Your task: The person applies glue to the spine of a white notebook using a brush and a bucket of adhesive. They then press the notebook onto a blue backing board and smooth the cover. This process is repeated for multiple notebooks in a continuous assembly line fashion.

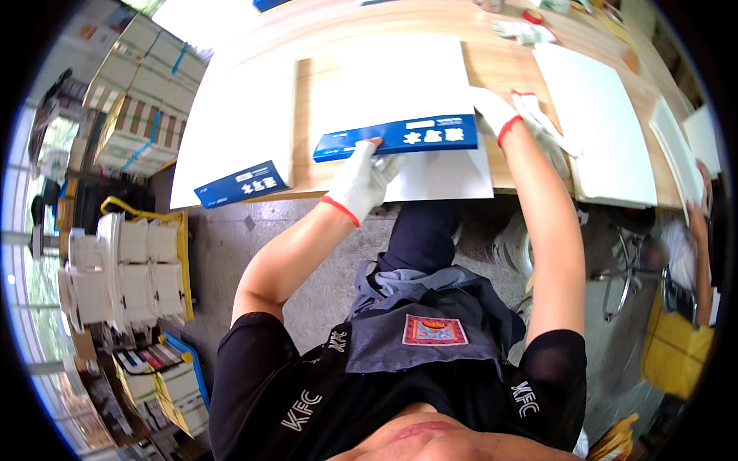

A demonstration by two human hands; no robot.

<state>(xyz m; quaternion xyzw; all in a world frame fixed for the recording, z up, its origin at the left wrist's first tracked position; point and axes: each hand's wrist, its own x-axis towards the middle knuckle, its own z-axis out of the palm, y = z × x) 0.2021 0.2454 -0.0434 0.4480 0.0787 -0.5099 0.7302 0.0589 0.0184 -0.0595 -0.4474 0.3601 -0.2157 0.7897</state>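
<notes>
Pale wood surface (304, 165): blue strip (407, 137) across white sheets (400, 77), pinched by the gloved left hand (360, 177), apparently to steady it; right hand (494, 110) near its right end, grip unclear from here.

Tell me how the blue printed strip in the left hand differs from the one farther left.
The middle blue strip is held by the gloved left hand; the left blue strip has no hand on it. The middle blue strip looks longer in view than the left blue strip. Both are blue with white lettering.
</notes>
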